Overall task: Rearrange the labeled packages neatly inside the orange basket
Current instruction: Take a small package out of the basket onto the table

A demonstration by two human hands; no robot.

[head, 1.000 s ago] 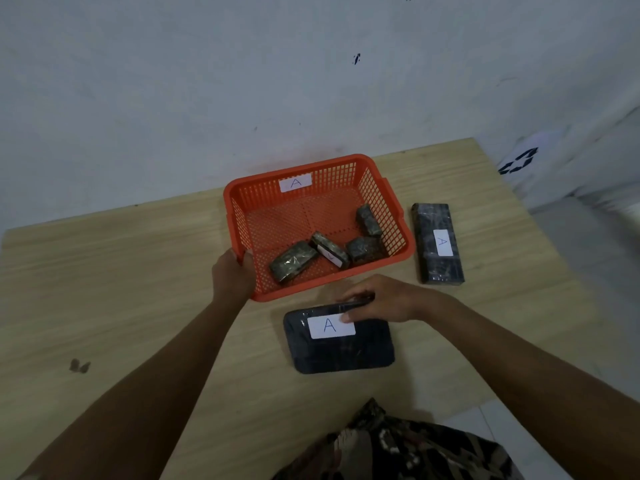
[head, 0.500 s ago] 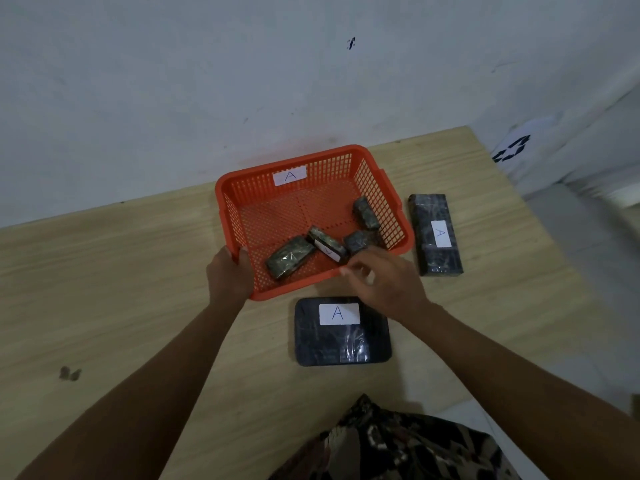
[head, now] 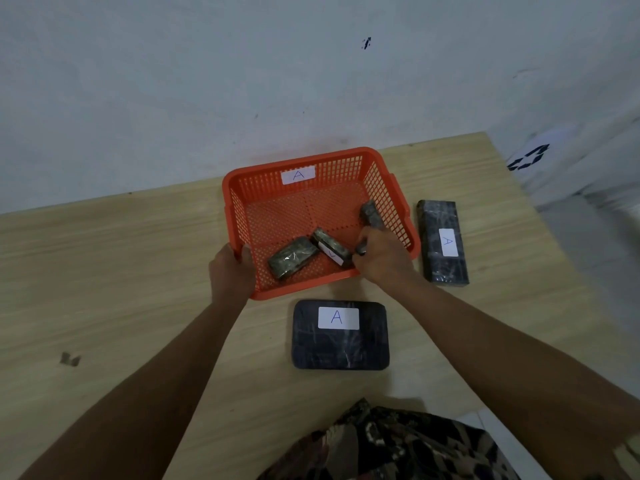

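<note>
Head view: left hand [head: 230,271] grips the near-left rim of the orange basket [head: 263,168], right hand [head: 382,258] curls closed around a small package [head: 361,250] inside its near-right corner, three more small packages lie loose within, far half bare, two large labeled packages rest outside on the table [head: 104,271].

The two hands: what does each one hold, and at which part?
Left hand grips the orange basket at its near-left rim corner. Right hand closes on a small package, mostly hidden.
</note>
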